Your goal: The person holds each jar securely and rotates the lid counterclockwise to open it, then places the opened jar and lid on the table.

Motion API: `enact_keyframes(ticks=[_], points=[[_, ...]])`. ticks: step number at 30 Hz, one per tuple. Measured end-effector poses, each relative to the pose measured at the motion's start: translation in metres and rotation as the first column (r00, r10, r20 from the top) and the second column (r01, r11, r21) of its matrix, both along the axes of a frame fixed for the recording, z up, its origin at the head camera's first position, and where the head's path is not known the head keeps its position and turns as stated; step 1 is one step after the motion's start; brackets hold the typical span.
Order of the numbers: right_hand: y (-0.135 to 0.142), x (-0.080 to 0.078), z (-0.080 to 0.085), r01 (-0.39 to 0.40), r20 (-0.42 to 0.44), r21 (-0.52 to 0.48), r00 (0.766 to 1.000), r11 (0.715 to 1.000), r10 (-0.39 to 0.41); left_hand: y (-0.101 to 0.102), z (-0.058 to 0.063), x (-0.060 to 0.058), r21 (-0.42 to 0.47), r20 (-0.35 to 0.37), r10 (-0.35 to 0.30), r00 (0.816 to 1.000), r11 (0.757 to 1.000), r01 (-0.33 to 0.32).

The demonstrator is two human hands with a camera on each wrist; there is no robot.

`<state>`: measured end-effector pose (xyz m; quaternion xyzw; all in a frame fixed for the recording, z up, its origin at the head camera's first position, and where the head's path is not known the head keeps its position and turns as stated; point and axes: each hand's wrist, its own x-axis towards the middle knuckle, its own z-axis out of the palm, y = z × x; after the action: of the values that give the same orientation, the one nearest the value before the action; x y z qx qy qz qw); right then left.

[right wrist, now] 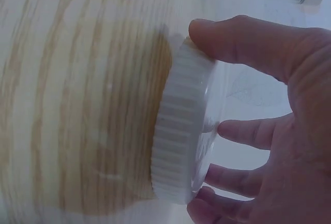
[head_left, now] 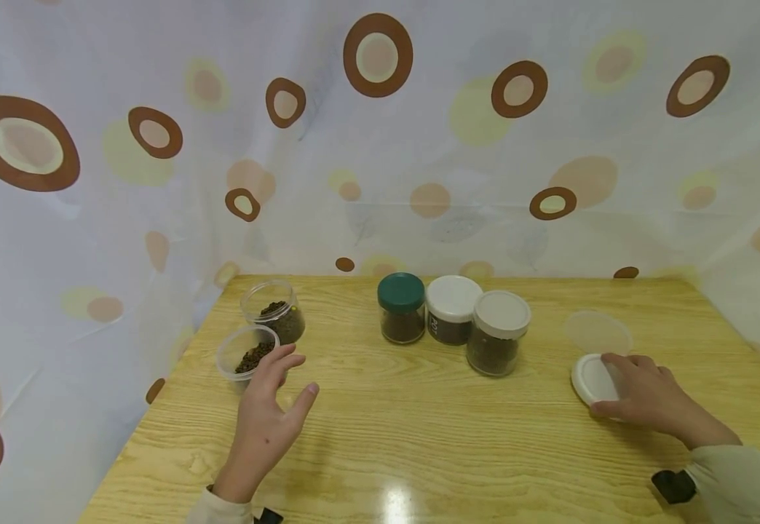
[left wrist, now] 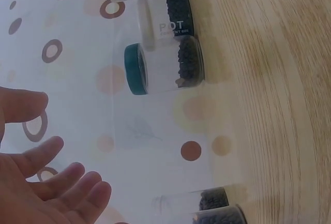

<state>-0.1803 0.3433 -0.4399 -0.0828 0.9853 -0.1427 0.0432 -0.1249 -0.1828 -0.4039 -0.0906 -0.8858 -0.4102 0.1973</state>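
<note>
My right hand [head_left: 648, 397] holds a white ribbed screw lid [right wrist: 178, 125] by its edge, thumb on one side and fingers on the other. The lid is low over the wooden table at the right. On the left, my left hand [head_left: 265, 422] is empty, fingers spread, beside two clear lidless jars holding dark granules. The nearer open jar [head_left: 228, 356] is partly covered by that hand in the head view; the farther open jar [head_left: 288, 326] stands just behind it. In the left wrist view, the fingers [left wrist: 77, 188] are relaxed and apart from the jars.
Three lidded jars of dark granules stand mid-table: a green-lidded jar [head_left: 402, 309], a white-lidded jar [head_left: 453, 309] lettered POT, and another white-lidded jar [head_left: 498, 335] in front. A translucent disc [head_left: 598, 332] lies behind my right hand. A patterned curtain [head_left: 432, 145] hangs behind the table [head_left: 406, 437].
</note>
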Motion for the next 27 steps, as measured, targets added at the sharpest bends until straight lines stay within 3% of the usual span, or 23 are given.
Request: enact_keyframes(ticks=[7,15,27], points=[[0.003,-0.001,-0.005,0.036,0.012,-0.005,0.999,0.999,-0.036,0.003,-0.002,0.002,-0.045,-0.024,0.007,1.0,0.999,-0.008],[0.006,-0.002,-0.009,0.06,0.011,-0.01,0.998,0.998,-0.06,0.003,-0.004,0.002,-0.042,0.0,-0.001,1.0,0.999,0.001],[-0.003,0.014,0.011,0.021,-0.024,-0.075,0.999,0.997,-0.023,0.006,-0.005,0.003,-0.047,0.008,-0.014,1.0,0.999,0.015]])
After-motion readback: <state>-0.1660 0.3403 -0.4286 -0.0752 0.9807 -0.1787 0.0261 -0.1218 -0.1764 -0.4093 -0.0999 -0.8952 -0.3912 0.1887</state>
